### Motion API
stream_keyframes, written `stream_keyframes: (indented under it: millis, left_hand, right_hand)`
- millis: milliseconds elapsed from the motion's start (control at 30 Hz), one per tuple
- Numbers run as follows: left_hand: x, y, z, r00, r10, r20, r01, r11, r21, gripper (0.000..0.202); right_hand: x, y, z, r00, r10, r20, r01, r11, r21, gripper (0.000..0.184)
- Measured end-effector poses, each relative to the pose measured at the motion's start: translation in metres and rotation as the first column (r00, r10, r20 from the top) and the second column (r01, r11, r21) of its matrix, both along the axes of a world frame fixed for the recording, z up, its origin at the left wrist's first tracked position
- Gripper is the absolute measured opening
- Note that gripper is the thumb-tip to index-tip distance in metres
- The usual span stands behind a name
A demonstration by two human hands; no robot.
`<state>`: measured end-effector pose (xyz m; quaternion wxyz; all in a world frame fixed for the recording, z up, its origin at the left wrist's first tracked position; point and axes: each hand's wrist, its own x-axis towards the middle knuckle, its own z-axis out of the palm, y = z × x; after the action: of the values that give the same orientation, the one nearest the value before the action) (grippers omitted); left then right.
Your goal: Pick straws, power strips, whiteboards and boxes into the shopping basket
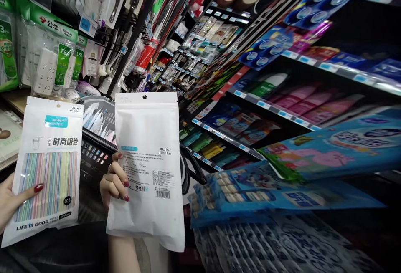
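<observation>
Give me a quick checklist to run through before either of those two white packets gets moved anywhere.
1. Left hand grips the straw packet, thumb across its front: ok.
2. Right hand grips the second packet by its left edge: ok.
3. Straw packet front readable: ok.
4. Second packet front visible: not ok, its back faces the camera.
5. Packets apart, not overlapping: ok.
6. Black basket behind them has room: cannot tell.
</observation>
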<state>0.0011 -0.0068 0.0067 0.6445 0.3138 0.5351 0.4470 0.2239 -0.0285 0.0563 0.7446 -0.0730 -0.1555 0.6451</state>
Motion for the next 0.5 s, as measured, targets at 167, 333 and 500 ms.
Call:
stream_keyframes:
  millis: [167, 333, 500]
  left_hand:
    - [0.004, -0.002, 0.005, 0.999, 0.008, 0.032, -0.009, 1.0, 0.001, 0.063]
    - [0.007, -0.004, 0.008, 0.999, 0.044, -0.011, -0.043, 0.996, 0.079, 0.058]
    - [0.004, 0.0, 0.001, 1.0, 0.027, -0.007, -0.026, 0.992, 0.126, 0.061]
  right_hand:
    - [0.0, -0.001, 0.015, 0.957, -0.05, 0.286, 0.054, 0.999, -0.006, 0.042]
    - [0.001, -0.007, 0.028, 0.677, -0.226, 0.701, 0.31, 0.951, 0.008, 0.03]
    - [0.04, -0.008, 0.047, 0.243, -0.383, 0.891, 0.732, 0.675, 0.091, 0.039]
